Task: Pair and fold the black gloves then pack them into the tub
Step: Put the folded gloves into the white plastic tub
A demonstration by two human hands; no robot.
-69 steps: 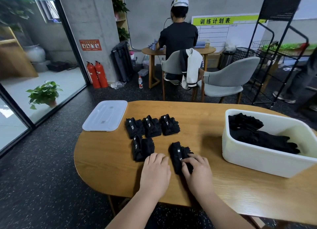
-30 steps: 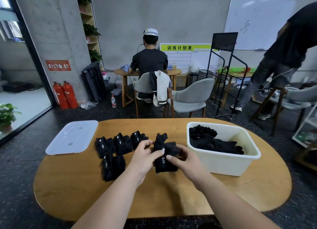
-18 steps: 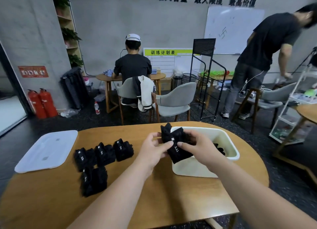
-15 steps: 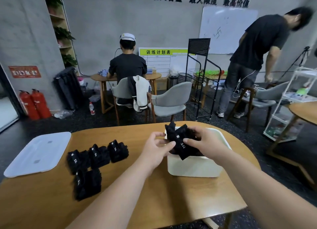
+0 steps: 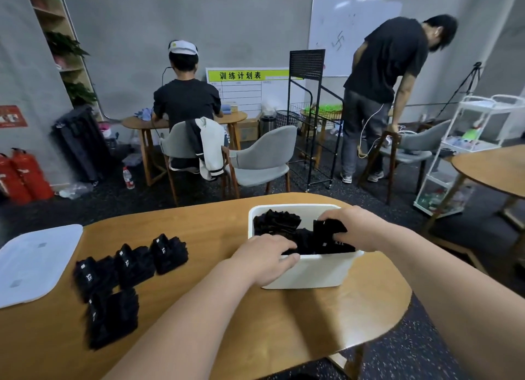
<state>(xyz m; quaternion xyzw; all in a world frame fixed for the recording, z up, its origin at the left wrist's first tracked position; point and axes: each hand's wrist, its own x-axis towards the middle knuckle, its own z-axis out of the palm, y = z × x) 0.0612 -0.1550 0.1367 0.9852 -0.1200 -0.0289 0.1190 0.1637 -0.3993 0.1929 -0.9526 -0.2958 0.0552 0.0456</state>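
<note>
1. The right hand (image 5: 355,229) curls over the folded pair (image 5: 332,237), fingers wrapped across its top. It holds the pair down inside the tub (image 5: 306,271), close to the tub's near wall.
2. The left hand (image 5: 264,257) reaches over the tub's near rim, fingers bent toward the black fabric and thumb lying along the rim. With black on black and some blur, I cannot tell whether it pinches the pair's edge or only steadies the tub.
3. Half a second ago both hands carried this pair in the air above the tub. Now it sits mostly below the rim, so this pair looks as good as packed, with only the release left.
4. The pair is a compact, flat black block with a small white tag and white lettering facing the camera (the only marks that set it off from the cloth around it). Toward the tub's far left corner lie crumpled gloves (image 5: 277,222), bunched rather than folded.
5. Left of the tub, well apart from it on the table (image 5: 255,322), four folded bundles (image 5: 127,263) wait, three in a row and one nearer. Further left lies the white lid (image 5: 34,263). By my reckoning, four more trips to the tub remain.
</note>
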